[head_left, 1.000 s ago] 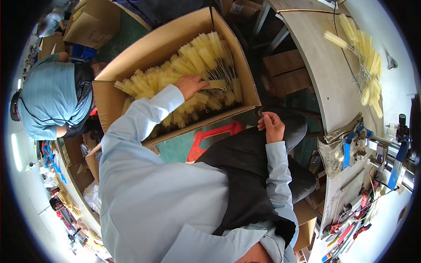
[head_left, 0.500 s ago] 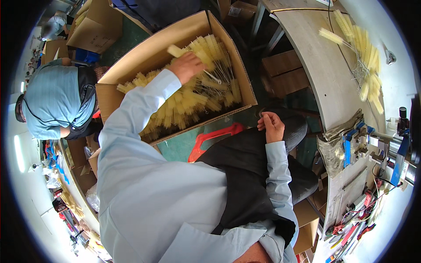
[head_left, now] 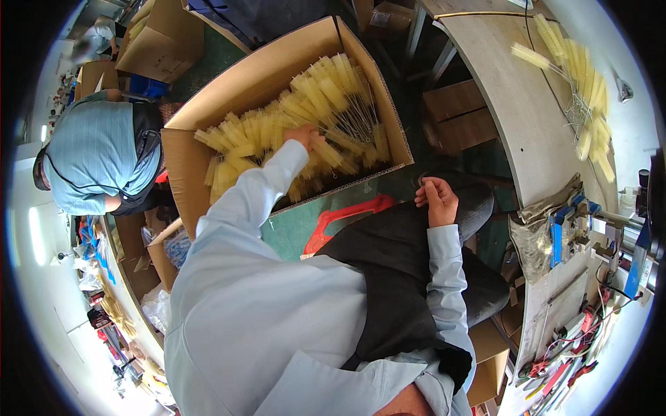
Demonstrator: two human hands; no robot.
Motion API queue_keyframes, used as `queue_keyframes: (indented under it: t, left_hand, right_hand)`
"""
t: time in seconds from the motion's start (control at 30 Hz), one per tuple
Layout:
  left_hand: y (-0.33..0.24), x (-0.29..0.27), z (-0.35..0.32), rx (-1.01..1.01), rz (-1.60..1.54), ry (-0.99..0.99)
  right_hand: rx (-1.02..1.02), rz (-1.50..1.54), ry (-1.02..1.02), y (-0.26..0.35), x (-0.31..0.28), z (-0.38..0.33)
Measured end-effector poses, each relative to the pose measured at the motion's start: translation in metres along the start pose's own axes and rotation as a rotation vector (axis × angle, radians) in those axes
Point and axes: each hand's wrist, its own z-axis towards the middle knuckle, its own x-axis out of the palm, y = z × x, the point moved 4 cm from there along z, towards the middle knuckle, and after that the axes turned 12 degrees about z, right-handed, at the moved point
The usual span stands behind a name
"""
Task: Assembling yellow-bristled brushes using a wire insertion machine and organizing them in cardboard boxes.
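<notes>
My left hand (head_left: pixel 303 135) reaches into the open cardboard box (head_left: pixel 208 89), down among yellow-bristled wire brushes (head_left: pixel 340 83). Its fingers are partly hidden by the bristles, so whether it grips a brush cannot be seen. The brushes lie heaped in rows, several with twisted wire stems and looped ends showing at the right. Above my lap, my right hand (head_left: pixel 441 202) is closed, with thumb and fingertips pinched together. A small dark curved thing shows at its fingertips, too small to name.
More yellow brushes (head_left: pixel 583 97) lie on the workbench (head_left: pixel 499 90) at right, beyond a metal fixture (head_left: pixel 576 229) and hand tools (head_left: pixel 569 353). A red plastic frame (head_left: pixel 347 220) is below the box. Another person (head_left: pixel 104 152) sits bent over at left, near more cartons (head_left: pixel 163 45).
My left hand has come down and nearer to me inside the box; the brush that showed by it before is no longer distinct from the heap. My right hand keeps its pinch.
</notes>
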Motion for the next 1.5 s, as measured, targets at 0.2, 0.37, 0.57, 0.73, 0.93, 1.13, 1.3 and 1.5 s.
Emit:
queue_keyframes:
  t: [0.2, 0.37, 0.57, 0.73, 0.93, 1.13, 1.3, 1.5]
  left_hand:
    - [-0.004, 0.031, 0.008, -0.011, 0.110, -0.064]
    - [-0.007, -0.016, -0.002, 0.127, -0.008, -0.139]
    - [-0.095, 0.007, -0.125, 1.328, 0.727, -0.211]
    - [-0.056, 0.103, -0.092, 0.646, 0.852, 0.320]
    - [-0.016, 0.171, -0.015, 0.687, 1.076, -0.040]
    - [-0.022, 0.148, -0.046, 0.760, 0.636, 0.074]
    - [-0.125, 0.100, -0.146, 0.969, 0.985, 0.227]
    - [-0.088, 0.071, -0.098, 1.889, 1.924, 0.226]
  right_hand:
    - [-0.004, 0.031, -0.015, -0.001, -0.004, -0.002]
    - [-0.019, 0.034, -0.015, 0.000, -0.013, -0.001]
    - [-0.015, 0.055, 0.009, 0.003, -0.009, -0.002]
    - [0.001, 0.054, 0.024, 0.003, -0.004, 0.001]
    - [-0.002, 0.061, 0.008, 0.003, -0.007, -0.003]
    - [-0.003, 0.068, 0.013, 0.002, -0.010, 0.000]
    - [0.001, 0.095, -0.024, 0.003, -0.012, 0.000]
    - [-0.003, 0.076, 0.000, 0.005, -0.003, 0.002]
